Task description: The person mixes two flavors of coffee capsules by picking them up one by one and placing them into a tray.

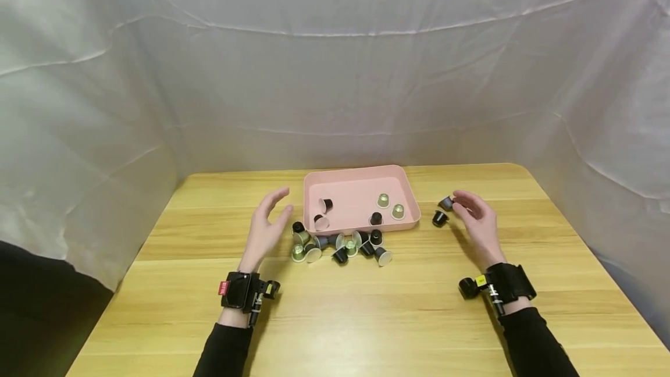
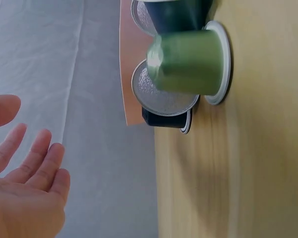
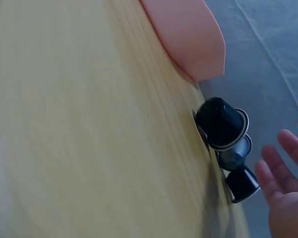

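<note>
Coffee capsules in black, green and grey lie on the table. My left hand [image 1: 264, 234] hovers left of the pink tray [image 1: 361, 173], thumb and fingers apart with nothing between them. Closest to it is a green capsule [image 2: 188, 62], standing at the left end of the heap by the tray's front. On the tray's right side, my right hand [image 1: 478, 226] has its fingers loosely bent beside a grey capsule [image 1: 446, 203] and a black capsule [image 1: 440, 218]. The right wrist view shows another black capsule [image 3: 242, 183] close to those fingertips, and the hand holds nothing there.
Inside the tray are two green capsules [image 1: 398, 211] and several dark ones, some tipped over. A heap of mixed capsules [image 1: 340, 256] spreads along its front wall. Pale sheeting [image 1: 335, 86] hangs behind and beside the wooden table [image 1: 345, 324].
</note>
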A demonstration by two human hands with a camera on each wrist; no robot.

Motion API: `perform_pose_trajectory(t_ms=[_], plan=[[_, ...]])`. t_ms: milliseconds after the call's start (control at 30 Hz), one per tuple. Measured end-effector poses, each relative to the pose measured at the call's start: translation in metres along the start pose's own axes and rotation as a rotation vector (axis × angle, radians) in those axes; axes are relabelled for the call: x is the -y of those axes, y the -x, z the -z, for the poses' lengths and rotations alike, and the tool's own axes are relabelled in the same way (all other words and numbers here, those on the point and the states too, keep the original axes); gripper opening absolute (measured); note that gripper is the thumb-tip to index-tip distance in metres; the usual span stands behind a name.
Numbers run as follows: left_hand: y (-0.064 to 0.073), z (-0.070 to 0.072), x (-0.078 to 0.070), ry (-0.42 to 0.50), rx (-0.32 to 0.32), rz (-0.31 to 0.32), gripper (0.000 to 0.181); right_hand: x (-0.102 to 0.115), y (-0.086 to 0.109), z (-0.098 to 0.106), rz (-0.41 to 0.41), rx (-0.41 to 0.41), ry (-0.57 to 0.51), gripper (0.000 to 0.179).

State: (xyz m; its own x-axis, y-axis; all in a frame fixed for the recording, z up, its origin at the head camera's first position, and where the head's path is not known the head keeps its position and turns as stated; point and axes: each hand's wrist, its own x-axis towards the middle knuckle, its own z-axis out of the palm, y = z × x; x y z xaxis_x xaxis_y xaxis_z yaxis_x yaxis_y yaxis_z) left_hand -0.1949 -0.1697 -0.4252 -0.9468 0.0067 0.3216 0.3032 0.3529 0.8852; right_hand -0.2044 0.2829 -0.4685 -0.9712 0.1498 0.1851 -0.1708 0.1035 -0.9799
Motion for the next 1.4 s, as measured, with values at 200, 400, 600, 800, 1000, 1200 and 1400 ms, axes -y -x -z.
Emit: perform_pose_trajectory(t_ms=[200, 400, 600, 800, 1000, 1200, 1400], plan=[[0.006, -0.001, 0.002, 0.067, 0.004, -0.019, 0.043, 0.000, -0.007, 0.005, 0.076, 0.131, 0.302, 0.053], [0.009, -0.002, 0.003, 0.082, 0.010, -0.022, 0.043, 0.004, -0.015, 0.005, 0.102, 0.280, 0.527, 0.055], [0.009, -0.003, 0.004, 0.088, 0.021, -0.035, 0.044, 0.009, -0.015, -0.001, 0.151, 0.343, 0.654, 0.055], [0.008, -0.004, 0.006, 0.083, 0.037, -0.027, 0.044, 0.016, -0.015, -0.007, 0.173, 0.408, 0.833, 0.061], [0.009, -0.004, 0.007, 0.082, 0.046, -0.016, 0.044, 0.017, -0.020, -0.012, 0.211, 0.448, 0.893, 0.060], [0.009, -0.004, 0.006, 0.073, 0.047, -0.009, 0.044, 0.017, -0.024, -0.016, 0.250, 0.483, 0.946, 0.056], [0.009, -0.005, 0.008, 0.077, 0.046, -0.006, 0.044, 0.017, -0.026, -0.019, 0.261, 0.510, 0.964, 0.054]])
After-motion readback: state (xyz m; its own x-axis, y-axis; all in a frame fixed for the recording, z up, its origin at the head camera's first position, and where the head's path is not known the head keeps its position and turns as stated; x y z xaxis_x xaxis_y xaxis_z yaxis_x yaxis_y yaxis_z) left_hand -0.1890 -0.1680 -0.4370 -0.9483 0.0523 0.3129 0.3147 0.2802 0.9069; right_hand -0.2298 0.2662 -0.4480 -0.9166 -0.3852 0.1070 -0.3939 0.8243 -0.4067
